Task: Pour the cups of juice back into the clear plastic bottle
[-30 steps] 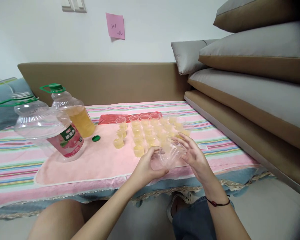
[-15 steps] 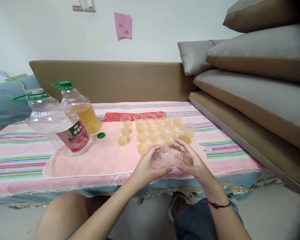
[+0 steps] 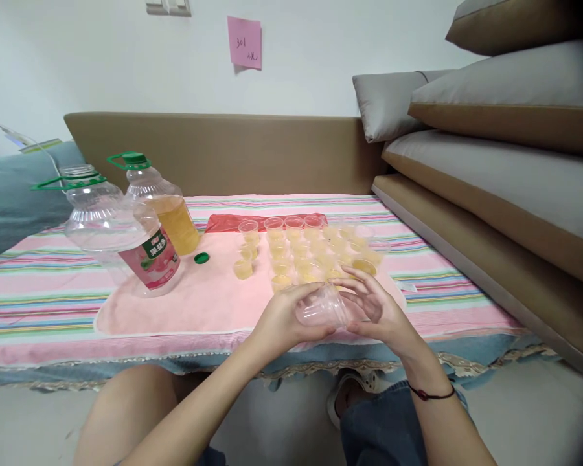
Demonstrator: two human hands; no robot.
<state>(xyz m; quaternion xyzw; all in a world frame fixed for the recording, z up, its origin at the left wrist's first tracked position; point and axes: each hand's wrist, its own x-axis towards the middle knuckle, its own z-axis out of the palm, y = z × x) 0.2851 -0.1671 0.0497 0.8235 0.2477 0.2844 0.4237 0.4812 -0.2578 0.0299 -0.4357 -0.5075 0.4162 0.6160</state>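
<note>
Low over the front of the pink cloth, a clear plastic cup point(image 3: 324, 308) lies tilted on its side between my hands, its mouth to the right. It looks ridged, and I cannot tell whether several are stacked. My left hand point(image 3: 284, 317) is wrapped round its base end, thumb below and fingers above. My right hand point(image 3: 379, 310) is at the rim, thumb at the lower edge and curved fingers at the upper. Just beyond, several clear cups of pale yellow drink point(image 3: 282, 281) stand close together in rows. A shorter line of filled cups point(image 3: 243, 268) stands to their left.
At the left stand an empty-looking large bottle point(image 3: 158, 259) with a pink label and no cap, and a capped bottle point(image 3: 179, 226) part full of yellow drink. A green cap point(image 3: 201, 258) lies beside them. Red plastic point(image 3: 223, 223) lies behind the cups; stacked cushions point(image 3: 490, 162) rise at the right.
The plastic cup has turned slightly in my hands, its rim now facing more to the right. The view has shifted a little; the filled cups and bottles stay in place.
</note>
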